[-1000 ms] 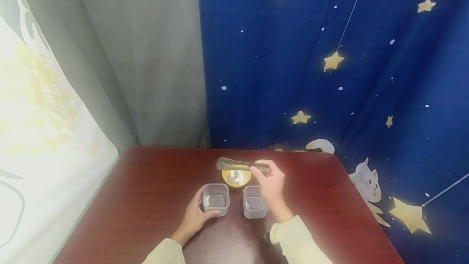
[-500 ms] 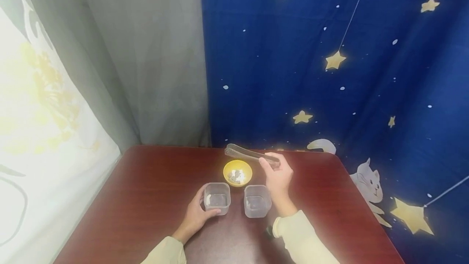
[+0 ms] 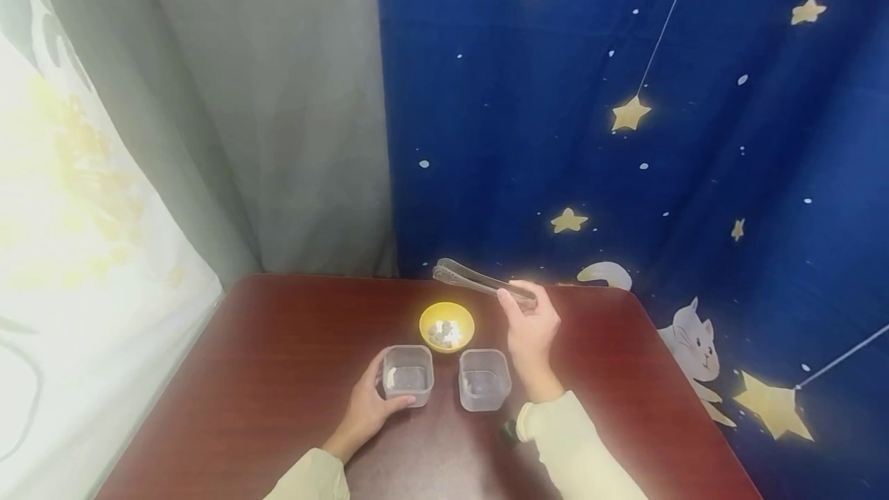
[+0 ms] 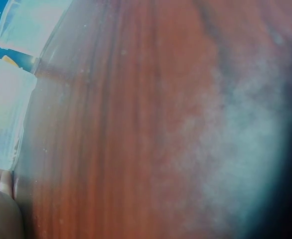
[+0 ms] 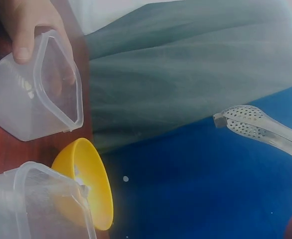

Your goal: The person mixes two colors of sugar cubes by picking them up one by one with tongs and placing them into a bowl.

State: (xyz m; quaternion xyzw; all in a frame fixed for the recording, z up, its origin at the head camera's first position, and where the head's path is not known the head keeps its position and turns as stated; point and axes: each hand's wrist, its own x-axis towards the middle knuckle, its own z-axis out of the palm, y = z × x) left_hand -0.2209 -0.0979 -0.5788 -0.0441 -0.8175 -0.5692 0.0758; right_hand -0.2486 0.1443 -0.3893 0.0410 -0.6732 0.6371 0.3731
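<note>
My left hand [image 3: 368, 406] holds a clear plastic container [image 5: 11, 107] by its side, thumb across the front near the rim. A small pale spot shows inside it. In my right hand [image 3: 533, 330] is a pair of metal tongs [image 3: 479, 279], raised above and behind the yellow bowl [image 3: 424, 336]. The right wrist view shows their perforated ends together, with a small greyish piece [image 5: 219, 120] at the tips. Several grey pieces [image 3: 443, 332] lie in the bowl. A second clear container [image 3: 485, 406] stands right of the first, near my right forearm.
All this stands on a reddish-brown wooden table [image 3: 278, 361]. A small dark object [image 3: 510, 430] lies partly hidden by the right sleeve. Grey and blue star-patterned curtains [image 3: 486, 137] hang behind the table's far edge, and a pale curtain [image 3: 83, 253] hangs on the left.
My right hand and the tongs have risen and moved back and right, away from above the bowl, which now shows fully. The left hand keeps its hold on the container.
</note>
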